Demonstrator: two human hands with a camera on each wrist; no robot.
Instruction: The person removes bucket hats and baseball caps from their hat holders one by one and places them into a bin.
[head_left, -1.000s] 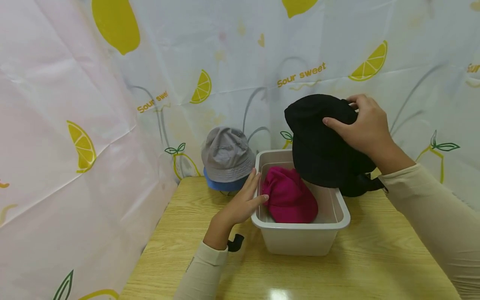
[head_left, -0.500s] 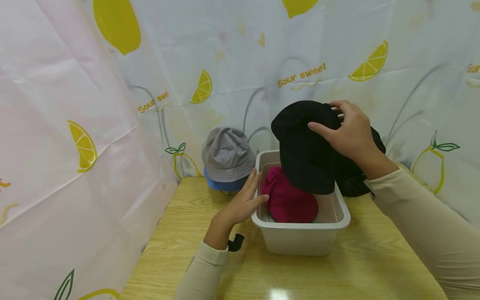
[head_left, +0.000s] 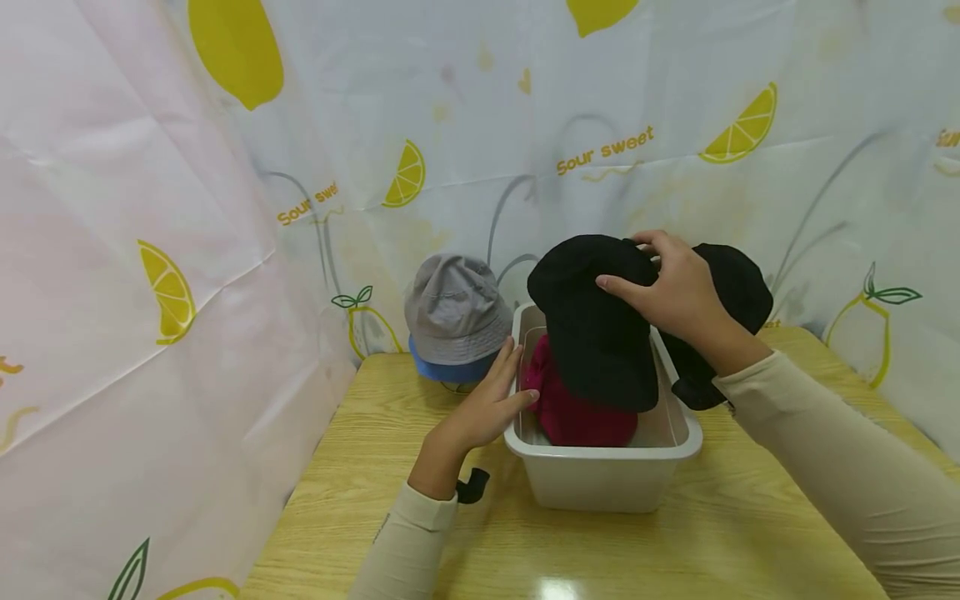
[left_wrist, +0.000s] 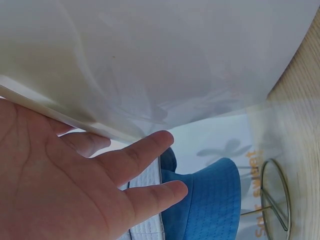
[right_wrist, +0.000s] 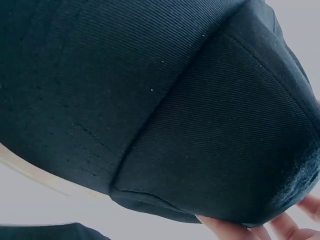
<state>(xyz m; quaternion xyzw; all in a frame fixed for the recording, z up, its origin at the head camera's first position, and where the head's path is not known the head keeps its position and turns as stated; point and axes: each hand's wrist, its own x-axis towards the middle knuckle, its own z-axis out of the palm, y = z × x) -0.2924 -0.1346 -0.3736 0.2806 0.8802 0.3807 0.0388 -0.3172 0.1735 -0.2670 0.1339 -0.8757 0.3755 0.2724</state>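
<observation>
My right hand [head_left: 678,287] pinches a black baseball cap [head_left: 592,317] by its crown, thumb on the near side. The cap hangs brim down over the white plastic bin [head_left: 600,479], covering part of a magenta cap [head_left: 581,421] that lies inside. In the right wrist view the black cap [right_wrist: 200,115] fills most of the picture, fingers at its lower edge. My left hand [head_left: 487,400] rests with extended fingers against the bin's left rim. In the left wrist view the left hand [left_wrist: 75,175] lies along the bin's wall [left_wrist: 175,55].
A grey bucket hat [head_left: 456,308] sits over a blue bucket hat [head_left: 450,367] on a wire stand [left_wrist: 275,200], left of the bin. Behind my right wrist is another black cap [head_left: 731,283]. A lemon-printed cloth [head_left: 600,83] hangs behind the wooden table [head_left: 360,467].
My right hand has carried the black cap left and down, from the bin's right side to over the magenta cap. The black cap behind shows more now. My left hand stays put.
</observation>
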